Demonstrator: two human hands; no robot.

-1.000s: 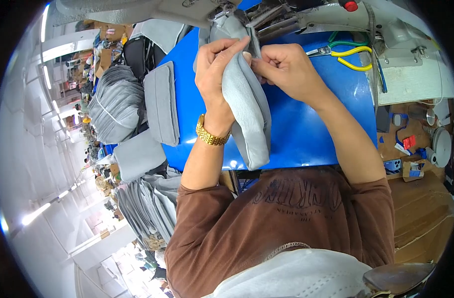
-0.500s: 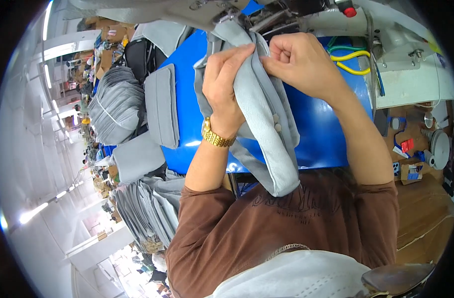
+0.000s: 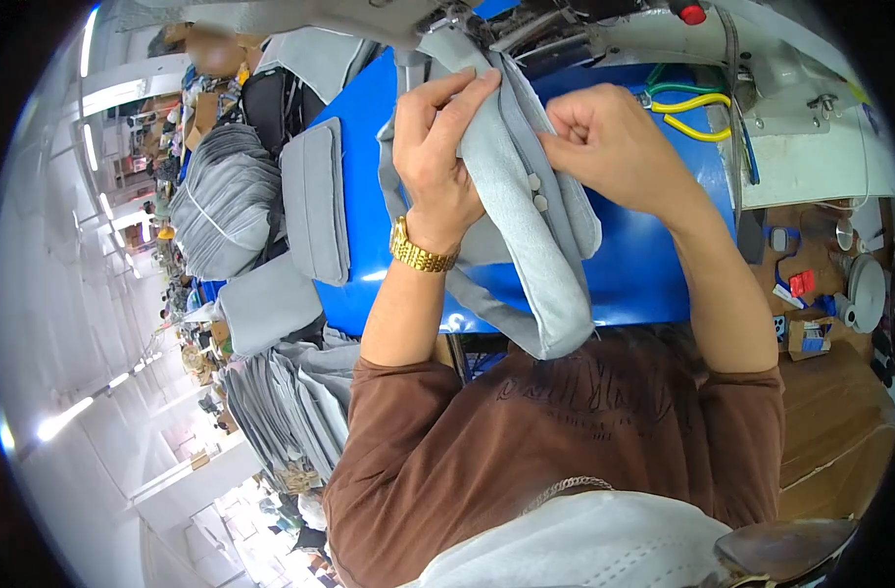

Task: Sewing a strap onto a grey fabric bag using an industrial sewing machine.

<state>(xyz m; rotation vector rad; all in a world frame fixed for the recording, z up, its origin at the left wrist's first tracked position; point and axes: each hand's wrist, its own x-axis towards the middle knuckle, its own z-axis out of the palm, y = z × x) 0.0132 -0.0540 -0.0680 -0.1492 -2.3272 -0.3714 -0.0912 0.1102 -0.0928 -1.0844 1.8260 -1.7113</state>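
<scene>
A light grey fabric piece with a long looped strap [image 3: 511, 220], perhaps a bag, runs from under the sewing machine [image 3: 369, 18] toward my chest. My left hand [image 3: 435, 162], a gold watch at its wrist, closes round the strap near the machine, thumb and fingers on the cloth. My right hand [image 3: 609, 147] is curled at the right edge of the same grey fabric, its thumb against the layers and fingertips pinched. Two small pale round pieces, like snaps [image 3: 536, 193], show on the fabric between the layers. The stitching point is hidden by the machine.
Yellow-and-green-handled pliers [image 3: 697, 102] lie right on the blue tabletop [image 3: 648, 279]. Folded grey panels [image 3: 315, 201] rest at the left edge, beside a tied grey bundle [image 3: 230, 211] and a stack of grey pieces [image 3: 286, 412]. White reels [image 3: 866, 294] stand far right.
The fabric and its strap have shifted a little away from me, toward the machine. My left hand went slightly with them; my right hand moved nearer me along the edge.
</scene>
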